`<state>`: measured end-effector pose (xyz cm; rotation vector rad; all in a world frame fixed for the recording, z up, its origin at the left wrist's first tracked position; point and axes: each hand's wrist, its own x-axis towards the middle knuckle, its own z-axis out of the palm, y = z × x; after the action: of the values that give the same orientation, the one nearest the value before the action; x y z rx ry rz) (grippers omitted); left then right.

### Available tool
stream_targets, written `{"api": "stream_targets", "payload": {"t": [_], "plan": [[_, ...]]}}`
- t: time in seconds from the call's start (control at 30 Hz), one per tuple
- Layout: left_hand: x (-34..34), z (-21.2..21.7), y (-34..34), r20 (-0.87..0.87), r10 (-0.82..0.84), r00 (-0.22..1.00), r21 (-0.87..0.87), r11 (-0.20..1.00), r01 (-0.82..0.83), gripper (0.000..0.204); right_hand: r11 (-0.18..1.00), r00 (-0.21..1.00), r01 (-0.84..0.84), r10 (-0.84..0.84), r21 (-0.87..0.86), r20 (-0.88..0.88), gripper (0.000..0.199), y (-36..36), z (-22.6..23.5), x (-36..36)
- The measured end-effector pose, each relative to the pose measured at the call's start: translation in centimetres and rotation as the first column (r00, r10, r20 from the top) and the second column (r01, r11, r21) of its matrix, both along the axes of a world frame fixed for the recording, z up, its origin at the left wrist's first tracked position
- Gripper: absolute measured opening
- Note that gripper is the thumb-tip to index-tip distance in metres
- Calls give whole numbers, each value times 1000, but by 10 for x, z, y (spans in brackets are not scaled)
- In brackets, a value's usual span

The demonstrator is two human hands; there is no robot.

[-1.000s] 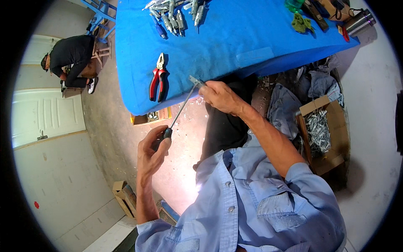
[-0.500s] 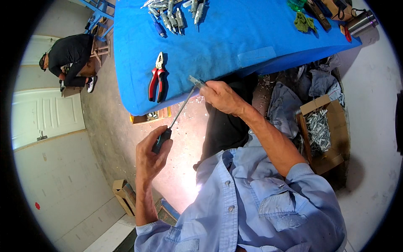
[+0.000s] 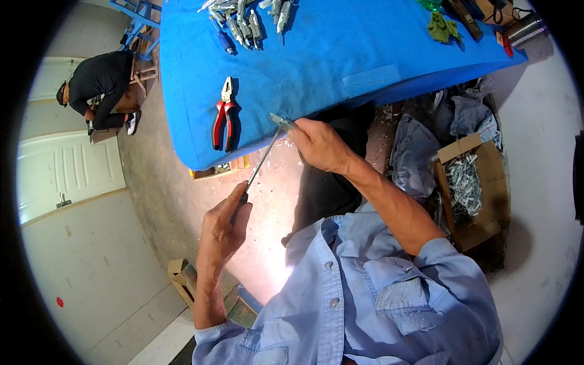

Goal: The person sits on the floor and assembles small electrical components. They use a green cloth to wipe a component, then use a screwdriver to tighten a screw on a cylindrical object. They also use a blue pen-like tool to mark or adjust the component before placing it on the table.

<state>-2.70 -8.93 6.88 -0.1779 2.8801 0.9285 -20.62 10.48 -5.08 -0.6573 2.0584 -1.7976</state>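
At the far left a person in dark clothes (image 3: 100, 85) crouches by a white door (image 3: 67, 176). My left hand (image 3: 224, 228) has its fingers closed round the dark handle of a screwdriver (image 3: 260, 165), whose shaft runs up and right to a small metal part (image 3: 281, 121) at the near edge of the blue tabletop (image 3: 340, 55). Red-handled pliers (image 3: 224, 117) lie just left of it. My right hand (image 3: 319, 145) pinches that part. Right of me, a cardboard box (image 3: 471, 191) holds metal pieces.

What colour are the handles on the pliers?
Red and black; the pliers show clearly in the head view.
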Motion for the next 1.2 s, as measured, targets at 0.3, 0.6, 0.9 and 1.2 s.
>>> {"api": "stream_targets", "payload": {"t": [0.3, 0.6, 0.9, 1.2], "plan": [[-3, 13, 18, -27, -53, 998, -373, 927, 39, 45, 998, 997, 54, -52, 41, -61, 25, -4, -1, 5], [2, 17, 27, -29, -110, 994, -553, 829, 75, 45, 988, 987, 119, -108, 93, -116, 26, -9, -5, 10], [3, 19, 38, 8, -77, 997, -633, 771, 65, 46, 967, 967, 201, -171, 153, -188, 26, -16, -13, 16], [15, 18, 25, 23, 190, 982, -52, 981, -188, 28, 979, 974, 199, -192, 52, -123, 26, -19, -14, 21]]}}
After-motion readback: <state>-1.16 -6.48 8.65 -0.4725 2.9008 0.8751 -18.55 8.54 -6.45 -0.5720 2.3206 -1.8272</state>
